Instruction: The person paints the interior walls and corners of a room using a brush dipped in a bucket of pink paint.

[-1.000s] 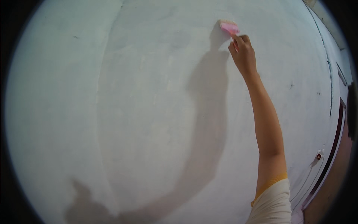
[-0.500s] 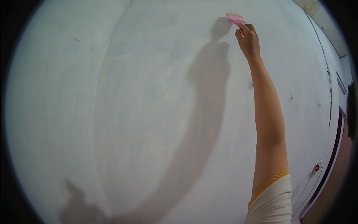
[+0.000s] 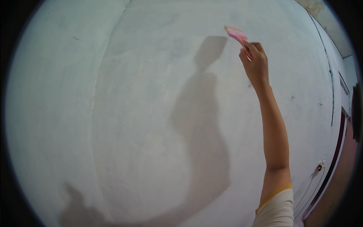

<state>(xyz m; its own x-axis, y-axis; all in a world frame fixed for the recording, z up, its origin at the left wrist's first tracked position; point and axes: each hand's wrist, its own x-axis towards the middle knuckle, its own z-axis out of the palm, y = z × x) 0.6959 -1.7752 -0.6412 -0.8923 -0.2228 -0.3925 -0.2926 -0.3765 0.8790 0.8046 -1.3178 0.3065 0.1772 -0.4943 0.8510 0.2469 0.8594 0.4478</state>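
Observation:
My right hand (image 3: 255, 62) is raised high on an outstretched arm, its fingers closed round the handle of a pink paintbrush (image 3: 237, 34). The brush points up and to the left, its pale bristles at the upper end. A pale bluish-white wall (image 3: 151, 125) fills most of the view behind it. The brush's shadow falls lower and to the left, apart from the bristles, so the tip seems to be off the wall. My left hand is out of view.
Small dark marks dot the wall right of my arm. Farther right, a dark cable (image 3: 329, 72) runs down, and a small wall fitting (image 3: 320, 166) with wires hangs beside a dark door frame (image 3: 336, 151). The ceiling corner (image 3: 315, 6) at upper right is stained.
My right hand has come down a little with the brush, and the elbow bends more. The brush's shadow has shifted left, down and away from the bristles.

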